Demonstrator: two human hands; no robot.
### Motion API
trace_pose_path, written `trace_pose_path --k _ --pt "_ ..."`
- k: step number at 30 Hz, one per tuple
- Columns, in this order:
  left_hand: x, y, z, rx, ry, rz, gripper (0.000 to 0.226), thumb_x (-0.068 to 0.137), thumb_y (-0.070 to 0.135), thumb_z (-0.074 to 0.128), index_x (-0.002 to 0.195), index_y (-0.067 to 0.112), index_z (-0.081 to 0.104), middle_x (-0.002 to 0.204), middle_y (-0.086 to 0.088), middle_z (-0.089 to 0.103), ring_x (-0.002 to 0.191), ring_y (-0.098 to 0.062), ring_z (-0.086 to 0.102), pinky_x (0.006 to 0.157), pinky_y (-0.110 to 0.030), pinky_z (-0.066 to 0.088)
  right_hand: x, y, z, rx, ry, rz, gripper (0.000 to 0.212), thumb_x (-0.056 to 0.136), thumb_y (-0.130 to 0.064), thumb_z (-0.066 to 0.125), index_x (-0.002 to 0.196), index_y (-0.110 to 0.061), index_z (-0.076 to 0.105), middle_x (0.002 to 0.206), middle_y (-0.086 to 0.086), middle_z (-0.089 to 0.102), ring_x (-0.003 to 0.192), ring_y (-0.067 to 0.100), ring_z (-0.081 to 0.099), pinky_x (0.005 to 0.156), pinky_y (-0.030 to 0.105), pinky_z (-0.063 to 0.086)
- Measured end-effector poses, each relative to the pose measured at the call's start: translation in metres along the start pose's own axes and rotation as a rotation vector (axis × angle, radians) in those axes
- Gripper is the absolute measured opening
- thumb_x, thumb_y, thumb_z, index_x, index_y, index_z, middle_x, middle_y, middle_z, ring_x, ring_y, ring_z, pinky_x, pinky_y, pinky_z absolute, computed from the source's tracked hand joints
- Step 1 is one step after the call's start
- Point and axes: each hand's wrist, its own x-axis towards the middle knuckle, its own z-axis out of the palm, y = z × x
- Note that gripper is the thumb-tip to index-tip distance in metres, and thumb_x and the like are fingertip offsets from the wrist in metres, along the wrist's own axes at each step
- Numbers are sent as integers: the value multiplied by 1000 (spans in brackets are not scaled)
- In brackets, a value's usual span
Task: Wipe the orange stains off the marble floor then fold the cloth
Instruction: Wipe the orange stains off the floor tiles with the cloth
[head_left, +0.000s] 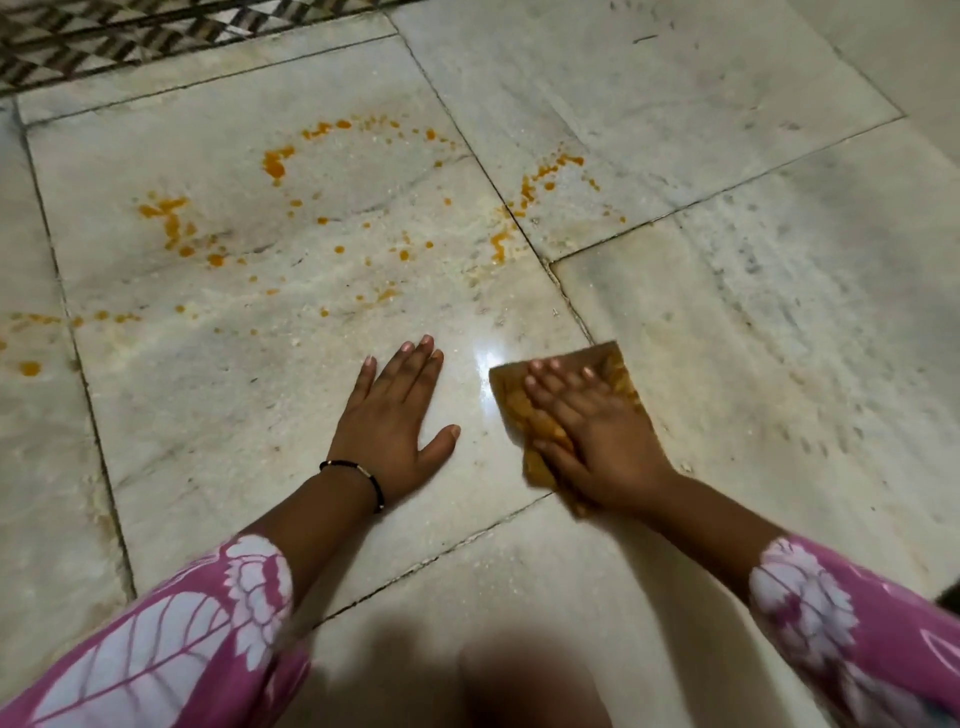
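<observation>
Orange stains (275, 162) are spattered in a rough ring across the pale marble floor (753, 312), with more drops at the far left edge. A brown-orange cloth (610, 364) lies flat on the floor near the middle right. My right hand (587, 431) presses on it with straight, spread fingers. My left hand (400, 410) rests flat on the bare marble just left of the cloth, fingers straight and holding nothing. Both hands are nearer to me than the stains.
A dark patterned tile border (104, 47) runs along the top left. Dark grout lines (519, 223) cross the floor between slabs. My pink floral sleeves (171, 639) fill the lower corners. A dark blurred shape sits at the bottom centre.
</observation>
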Motion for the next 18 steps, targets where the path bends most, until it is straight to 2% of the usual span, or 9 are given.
trace_pose_path --k 2,5,9,12,16,18 --pt "2 2 -2 -90 33 -20 76 84 55 26 149 17 21 157 2 10 144 -13 5 117 -36 -5 -31 10 0 18 -30 -26 62 94 -48 36 147 -16 34 153 3 31 144 17 23 117 37 12" --pt "16 3 -5 -103 58 10 72 86 51 26 149 16 24 157 1 15 144 -13 7 117 -38 -4 -42 47 -6 13 -14 42 68 93 -59 31 149 -20 30 156 0 26 144 18 24 116 40 16" --pt "47 2 -9 15 6 35 80 85 59 19 150 14 14 159 -3 7 145 -16 1 116 -40 -8 13 85 -22 -8 96 270 76 88 -62 29 150 -18 27 157 2 21 144 20 21 116 37 10" --pt "68 3 -9 89 -41 35 83 84 63 12 151 14 6 159 -2 1 146 -16 -5 115 -42 -12 75 88 -26 -10 143 379 79 86 -60 24 150 -15 25 157 6 21 145 23 17 116 35 6" --pt "72 5 -1 118 -22 31 79 89 59 18 151 11 9 159 -5 5 146 -18 2 116 -45 -7 91 72 -20 -34 100 225 75 87 -57 25 150 -16 25 158 4 20 146 19 16 117 36 7" --pt "71 6 1 107 -15 30 77 91 58 21 151 10 10 159 -6 6 146 -18 3 116 -47 -3 77 81 -22 -43 102 221 73 88 -56 25 151 -18 23 158 2 19 146 19 17 118 37 9"
